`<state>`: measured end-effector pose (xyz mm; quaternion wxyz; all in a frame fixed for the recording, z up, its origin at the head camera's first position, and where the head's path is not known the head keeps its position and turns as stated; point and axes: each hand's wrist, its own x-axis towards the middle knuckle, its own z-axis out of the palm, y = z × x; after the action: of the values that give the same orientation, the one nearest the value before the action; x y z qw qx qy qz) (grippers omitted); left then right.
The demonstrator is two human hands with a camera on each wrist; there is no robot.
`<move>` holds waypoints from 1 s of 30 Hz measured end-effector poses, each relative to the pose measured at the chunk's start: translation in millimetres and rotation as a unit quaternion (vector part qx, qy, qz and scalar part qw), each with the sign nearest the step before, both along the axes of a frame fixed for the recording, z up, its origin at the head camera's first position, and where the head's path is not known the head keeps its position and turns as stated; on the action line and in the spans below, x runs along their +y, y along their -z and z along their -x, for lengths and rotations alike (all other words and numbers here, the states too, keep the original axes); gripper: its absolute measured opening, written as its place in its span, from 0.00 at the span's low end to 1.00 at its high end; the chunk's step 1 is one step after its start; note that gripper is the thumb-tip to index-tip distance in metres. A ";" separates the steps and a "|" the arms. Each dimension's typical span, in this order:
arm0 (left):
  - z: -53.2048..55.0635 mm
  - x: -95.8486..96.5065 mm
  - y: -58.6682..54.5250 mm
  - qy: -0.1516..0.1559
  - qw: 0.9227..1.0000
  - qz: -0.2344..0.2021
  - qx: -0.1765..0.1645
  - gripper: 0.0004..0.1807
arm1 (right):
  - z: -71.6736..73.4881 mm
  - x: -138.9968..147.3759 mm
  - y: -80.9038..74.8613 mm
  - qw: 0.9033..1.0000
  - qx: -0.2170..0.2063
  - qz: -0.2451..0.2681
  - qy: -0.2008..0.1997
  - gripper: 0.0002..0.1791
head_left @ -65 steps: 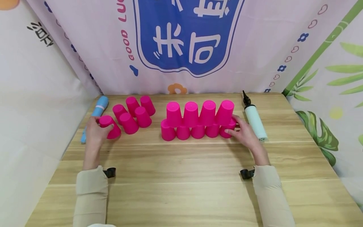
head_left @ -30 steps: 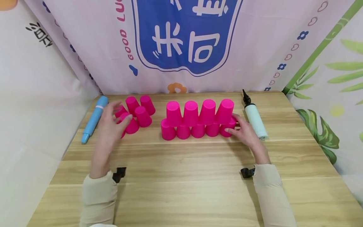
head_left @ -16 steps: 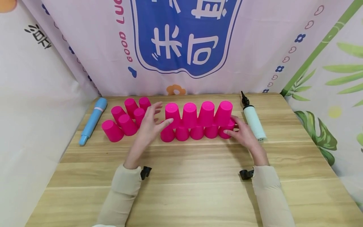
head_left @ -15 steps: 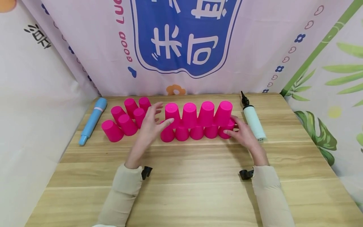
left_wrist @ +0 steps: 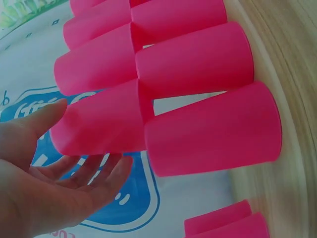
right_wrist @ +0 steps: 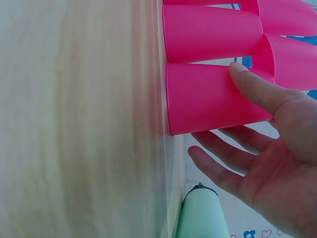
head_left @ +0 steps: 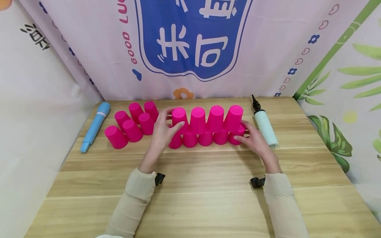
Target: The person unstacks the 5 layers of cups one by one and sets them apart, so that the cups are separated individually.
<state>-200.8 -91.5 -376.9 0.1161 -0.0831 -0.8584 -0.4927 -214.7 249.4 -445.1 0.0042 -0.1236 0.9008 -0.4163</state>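
Upside-down pink cups stand in two stacked rows, several below and several above. My left hand point(head_left: 162, 131) is at the left end of the upper row. Its thumb lies before the end upper cup point(left_wrist: 101, 121), its loosely bent fingers along the cup's outer side; firm contact cannot be told. My right hand point(head_left: 253, 137) holds the right end lower cup point(right_wrist: 213, 99), thumb on the front and fingers along the outer side, partly hidden behind it. Several more pink cups point(head_left: 132, 130) stand upside down in a group left of the rows.
A blue capped tube-shaped thing point(head_left: 96, 127) lies at the table's far left. On the right lies a pale green hand pump point(head_left: 266, 128) with a black nozzle. Printed cloth point(head_left: 119, 82) hangs behind the wooden table point(head_left: 205, 195).
My left hand has let go of the nearest loose cup at the left and moved right to the upper row's end cup. My right hand has stayed at its cup.
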 end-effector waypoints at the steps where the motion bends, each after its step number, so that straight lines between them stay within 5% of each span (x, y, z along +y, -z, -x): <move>1: 0.7 0.5 1.1 -0.002 1.000 0.002 -0.002 0.34 | -0.1 -0.5 0.5 1.000 0.000 0.001 -0.001 0.41; 8: 0.4 2.2 3.4 -0.023 1.000 0.015 -0.002 0.34 | -1.0 -3.4 1.9 1.000 -0.004 0.001 -0.001 0.41; 18: -9.1 -26.3 -18.1 -0.081 0.996 0.041 0.014 0.34 | 0.6 -4.0 -0.9 1.000 0.003 0.001 -0.002 0.41; 24: -12.0 -57.7 -20.2 -0.115 0.991 0.070 -0.027 0.36 | 1.1 -1.7 -1.1 1.000 0.003 -0.004 0.002 0.41; 30: -6.7 -83.2 -10.9 -0.122 0.986 0.085 -0.074 0.36 | -0.1 -0.5 1.2 1.000 -0.005 -0.007 0.007 0.41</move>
<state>-194.0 -174.7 -365.9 0.1039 0.0500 -0.9070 -0.4051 -214.6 248.9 -446.3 0.0063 -0.1150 0.9045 -0.4105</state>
